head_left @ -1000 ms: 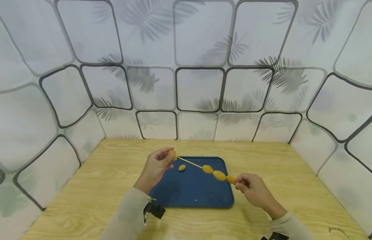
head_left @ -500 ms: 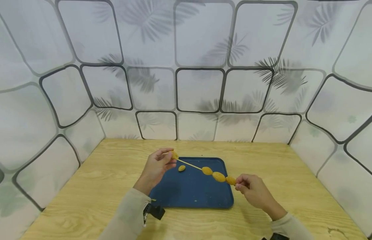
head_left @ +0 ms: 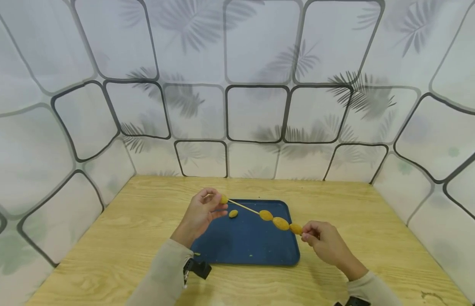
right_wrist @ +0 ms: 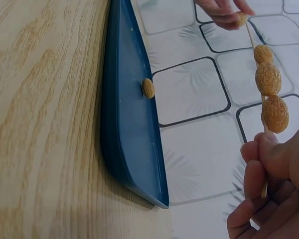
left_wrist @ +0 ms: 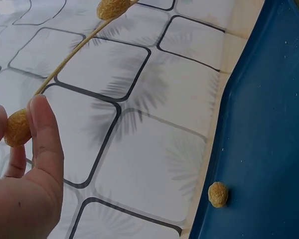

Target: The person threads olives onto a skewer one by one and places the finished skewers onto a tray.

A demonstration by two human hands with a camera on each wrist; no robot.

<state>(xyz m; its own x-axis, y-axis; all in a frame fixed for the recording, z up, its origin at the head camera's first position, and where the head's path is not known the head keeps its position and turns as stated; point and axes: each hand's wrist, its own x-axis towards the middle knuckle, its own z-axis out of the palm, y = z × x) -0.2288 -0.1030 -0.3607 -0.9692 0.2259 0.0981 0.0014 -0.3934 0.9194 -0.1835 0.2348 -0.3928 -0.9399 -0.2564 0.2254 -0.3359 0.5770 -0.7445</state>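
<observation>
My left hand pinches a wrinkled golden dried fruit between thumb and fingers at the skewer's far end. The thin wooden skewer slants over the tray, and a bare stretch of it shows between that fruit and three threaded dried fruits. At its lower end my right hand grips the stick just below the lowest fruit; in the right wrist view the stick's tail shows between the curled fingers. One loose dried fruit lies on the blue tray beneath my left hand.
The tray sits on a light wooden table, with small crumbs on it. A patterned pale curtain encloses the table at the back and sides. Dark wrist straps with cameras sit on the sleeves.
My left fingers have shifted slightly around the fruit at the skewer's end, and it sits a little farther right. The right hand and the three threaded fruits hold nearly the same place.
</observation>
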